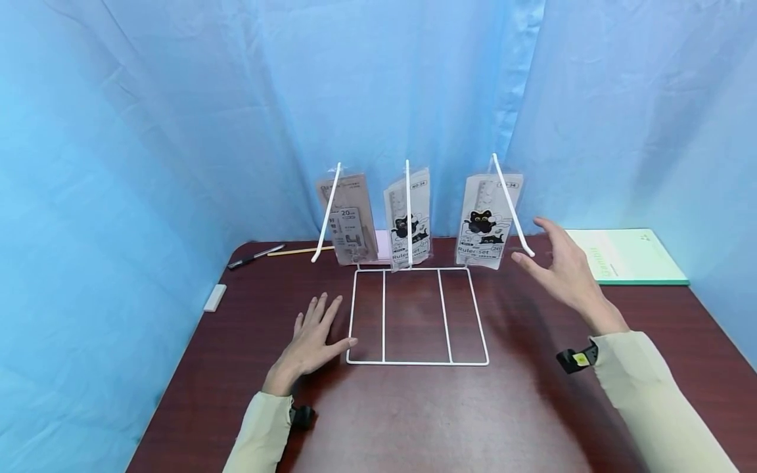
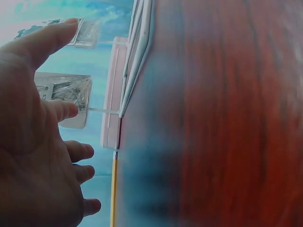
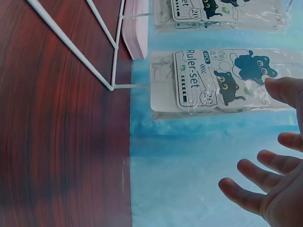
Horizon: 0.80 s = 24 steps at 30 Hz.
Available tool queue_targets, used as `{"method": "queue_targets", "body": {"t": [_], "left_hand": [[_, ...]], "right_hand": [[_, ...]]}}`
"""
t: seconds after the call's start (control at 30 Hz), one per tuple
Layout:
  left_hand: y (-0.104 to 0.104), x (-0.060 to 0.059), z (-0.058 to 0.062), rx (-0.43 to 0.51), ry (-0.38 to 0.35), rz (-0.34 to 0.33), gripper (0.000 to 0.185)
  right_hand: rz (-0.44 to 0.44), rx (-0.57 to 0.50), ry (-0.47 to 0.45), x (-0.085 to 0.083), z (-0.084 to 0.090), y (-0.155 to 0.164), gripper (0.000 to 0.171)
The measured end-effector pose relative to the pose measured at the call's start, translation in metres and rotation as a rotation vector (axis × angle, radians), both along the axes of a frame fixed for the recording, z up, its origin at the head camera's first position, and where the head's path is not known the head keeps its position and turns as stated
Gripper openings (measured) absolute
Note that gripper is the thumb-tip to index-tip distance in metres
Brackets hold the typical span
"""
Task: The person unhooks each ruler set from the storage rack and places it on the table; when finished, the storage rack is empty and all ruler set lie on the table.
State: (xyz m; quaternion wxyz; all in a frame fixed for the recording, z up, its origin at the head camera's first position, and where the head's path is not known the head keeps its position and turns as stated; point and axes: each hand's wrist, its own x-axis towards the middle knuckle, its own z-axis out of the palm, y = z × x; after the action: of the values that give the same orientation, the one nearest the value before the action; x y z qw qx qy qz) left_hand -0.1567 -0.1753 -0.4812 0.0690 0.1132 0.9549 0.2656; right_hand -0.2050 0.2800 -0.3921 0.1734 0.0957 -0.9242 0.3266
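A white wire display rack [image 1: 414, 315] stands on the dark wooden table [image 1: 414, 407], with three slanted hooks. Each hook carries a clear packet: a brownish ruler set [image 1: 349, 220] on the left, a cat-printed ruler set [image 1: 409, 220] in the middle, another cat-printed one [image 1: 486, 220] [image 3: 218, 80] on the right. My left hand [image 1: 310, 341] [image 2: 42, 142] lies flat on the table beside the rack's left edge, fingers straight. My right hand [image 1: 562, 269] [image 3: 270, 184] hovers open in the air just right of the right-hand hook, holding nothing.
A green notebook [image 1: 627, 256] lies at the back right. A black pen [image 1: 254, 256] and a yellow pencil [image 1: 298, 251] [image 2: 113, 189] lie at the back left, a white eraser [image 1: 215, 297] near the left edge. A pink box [image 3: 135, 28] sits behind the rack. Blue curtains surround the table.
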Motion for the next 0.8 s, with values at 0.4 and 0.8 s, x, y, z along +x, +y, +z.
{"method": "queue_targets", "body": {"t": [0.4,0.8], "left_hand": [[-0.006,-0.003,-0.008,0.091,-0.013,-0.026,0.093],[-0.012,-0.005,-0.021,0.105,-0.053,-0.112,0.087]], "right_hand": [[0.013,-0.115,0.01,-0.007,-0.002,-0.014,0.063],[0.002,-0.179,-0.024,-0.012,-0.005,-0.017,0.059]]}}
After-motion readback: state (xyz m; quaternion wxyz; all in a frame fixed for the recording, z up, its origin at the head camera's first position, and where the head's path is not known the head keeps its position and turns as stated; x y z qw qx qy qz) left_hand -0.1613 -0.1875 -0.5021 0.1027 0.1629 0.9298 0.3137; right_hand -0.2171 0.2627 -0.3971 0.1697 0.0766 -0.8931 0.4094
